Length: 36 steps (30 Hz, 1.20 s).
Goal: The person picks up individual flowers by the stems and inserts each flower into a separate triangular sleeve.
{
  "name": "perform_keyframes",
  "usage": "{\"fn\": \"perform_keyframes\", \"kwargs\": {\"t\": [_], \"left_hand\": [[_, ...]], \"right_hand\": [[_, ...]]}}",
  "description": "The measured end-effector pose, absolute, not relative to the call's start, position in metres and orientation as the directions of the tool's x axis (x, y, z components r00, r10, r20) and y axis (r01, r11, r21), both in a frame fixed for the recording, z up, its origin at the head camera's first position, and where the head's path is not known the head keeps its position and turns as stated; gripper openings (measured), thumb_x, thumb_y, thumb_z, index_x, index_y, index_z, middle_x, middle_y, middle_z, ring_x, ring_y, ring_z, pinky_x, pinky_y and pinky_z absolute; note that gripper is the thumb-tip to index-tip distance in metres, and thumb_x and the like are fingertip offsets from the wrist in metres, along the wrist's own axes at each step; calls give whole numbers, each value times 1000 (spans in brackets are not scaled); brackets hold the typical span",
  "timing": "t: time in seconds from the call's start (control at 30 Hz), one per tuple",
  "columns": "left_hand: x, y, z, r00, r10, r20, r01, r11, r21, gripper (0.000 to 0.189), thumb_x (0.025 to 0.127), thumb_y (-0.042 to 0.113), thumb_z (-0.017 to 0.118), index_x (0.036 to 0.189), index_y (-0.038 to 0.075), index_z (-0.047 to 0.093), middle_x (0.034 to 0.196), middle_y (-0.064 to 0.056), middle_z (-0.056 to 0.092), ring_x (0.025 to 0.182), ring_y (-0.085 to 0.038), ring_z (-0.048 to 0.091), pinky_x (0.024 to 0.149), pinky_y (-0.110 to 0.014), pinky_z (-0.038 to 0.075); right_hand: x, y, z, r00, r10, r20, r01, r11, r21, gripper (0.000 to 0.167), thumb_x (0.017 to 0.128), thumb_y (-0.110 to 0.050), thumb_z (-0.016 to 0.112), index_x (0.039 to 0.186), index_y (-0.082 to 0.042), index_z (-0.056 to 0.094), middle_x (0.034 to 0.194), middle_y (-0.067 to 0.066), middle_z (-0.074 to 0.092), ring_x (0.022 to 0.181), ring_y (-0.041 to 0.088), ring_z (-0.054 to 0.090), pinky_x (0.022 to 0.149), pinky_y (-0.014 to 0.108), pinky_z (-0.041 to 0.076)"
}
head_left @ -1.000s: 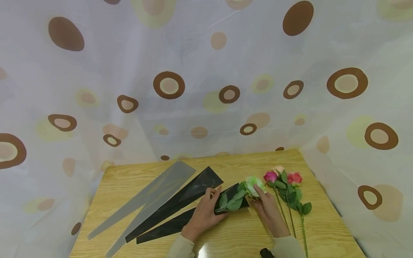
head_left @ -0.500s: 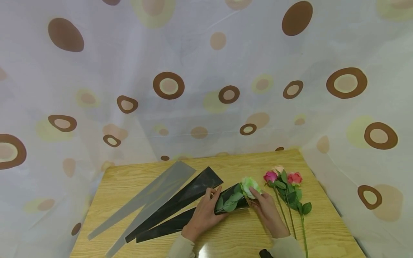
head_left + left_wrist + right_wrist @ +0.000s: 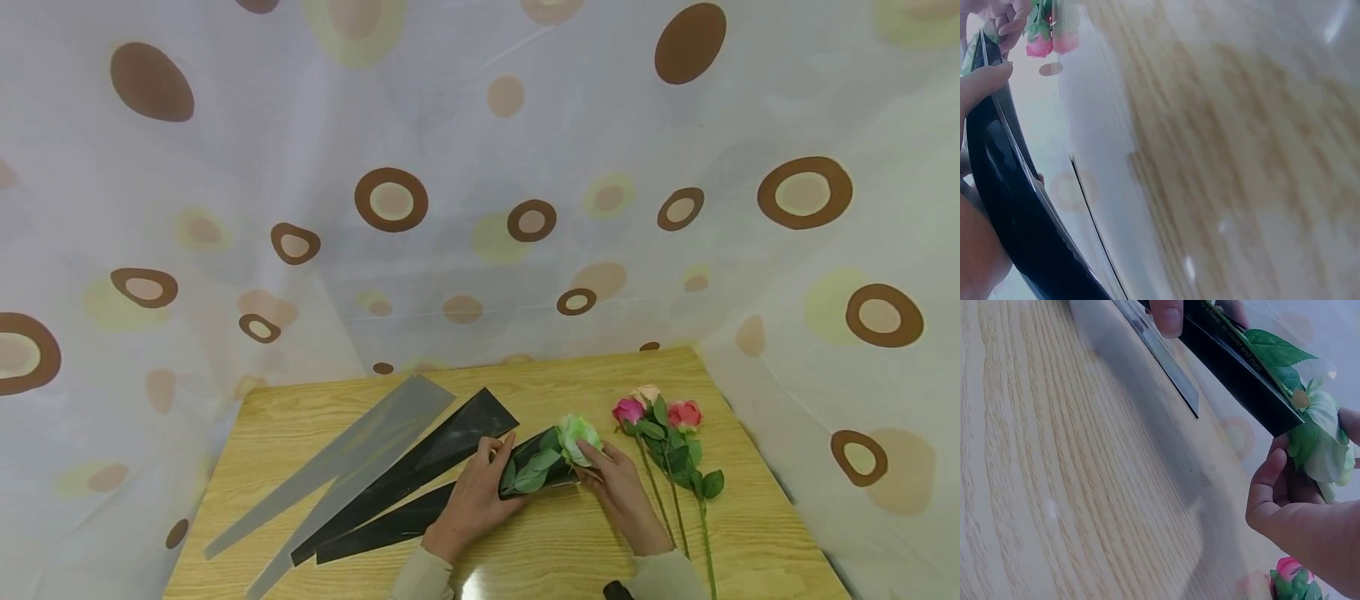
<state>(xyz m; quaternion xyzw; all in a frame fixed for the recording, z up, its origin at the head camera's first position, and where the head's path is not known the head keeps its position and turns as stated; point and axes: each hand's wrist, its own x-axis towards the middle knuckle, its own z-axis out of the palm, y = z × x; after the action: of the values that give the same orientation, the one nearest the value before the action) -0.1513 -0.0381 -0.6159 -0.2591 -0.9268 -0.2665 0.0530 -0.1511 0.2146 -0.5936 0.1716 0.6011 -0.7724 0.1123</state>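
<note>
The left hand (image 3: 476, 500) is wrapped round a long, thin, shiny black flower sleeve (image 3: 397, 527) near the middle of the wood-grain counter (image 3: 540, 558), and the green leaves (image 3: 532, 473) of a pale green and white rose (image 3: 576, 437) sit at its wide mouth. The right hand (image 3: 622, 490) pinches the rose's head, poking out toward two o'clock. A second black sleeve (image 3: 408, 477) and two see-through grey sleeves (image 3: 427, 404) lie toward ten o'clock, three pink and peach roses (image 3: 678, 457) toward three.
</note>
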Motion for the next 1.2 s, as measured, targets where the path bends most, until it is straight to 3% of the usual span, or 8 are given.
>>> {"fn": "perform_keyframes", "kwargs": {"t": [0.27, 0.47, 0.77, 1.0, 1.2], "left_hand": [[-151, -39, -616, -856, 456, 242, 515, 723, 461, 101, 91, 45, 84, 169, 18, 26, 131, -1, 43, 97, -8, 48, 78, -22, 43], [-151, -39, -616, -852, 461, 248, 522, 722, 454, 100, 91, 45, 83, 169, 17, 27, 132, -1, 43, 97, -8, 48, 78, -22, 42], [-152, -39, -617, -842, 468, 267, 539, 720, 437, 102, 91, 42, 85, 169, 16, 26, 131, -2, 44, 97, -9, 48, 80, -23, 44], [-153, -38, -617, -844, 466, 264, 535, 718, 444, 102, 91, 43, 85, 169, 17, 25, 134, -3, 44, 99, -10, 51, 83, -26, 48], [-153, -38, -617, -850, 462, 253, 526, 720, 453, 100, 91, 43, 84, 169, 15, 27, 134, -4, 44, 100, -10, 51, 83, -26, 48]], "right_hand": [[-150, 213, -592, -927, 52, -370, 341, -289, -894, 42, 109, -26, 62, 138, 1, 49, 103, -6, 65, 88, 6, 67, 76, 23, 55], [-149, 212, -593, -928, 65, -366, 334, -286, -898, 45, 109, -27, 62, 141, 1, 49, 100, -8, 68, 87, 4, 69, 76, 22, 55], [-148, 210, -590, -944, 115, -310, 296, -125, -947, 54, 106, -24, 68, 148, 7, 50, 92, -13, 73, 87, 1, 70, 81, 21, 59], [-146, 208, -585, -935, 129, -330, 326, -46, -944, 59, 104, -26, 70, 150, 4, 49, 84, -14, 69, 86, -1, 66, 86, 20, 56], [-144, 208, -586, -947, 123, -297, 297, -20, -955, 53, 104, -25, 71, 145, 4, 54, 88, -11, 71, 88, 0, 67, 90, 25, 58]]}}
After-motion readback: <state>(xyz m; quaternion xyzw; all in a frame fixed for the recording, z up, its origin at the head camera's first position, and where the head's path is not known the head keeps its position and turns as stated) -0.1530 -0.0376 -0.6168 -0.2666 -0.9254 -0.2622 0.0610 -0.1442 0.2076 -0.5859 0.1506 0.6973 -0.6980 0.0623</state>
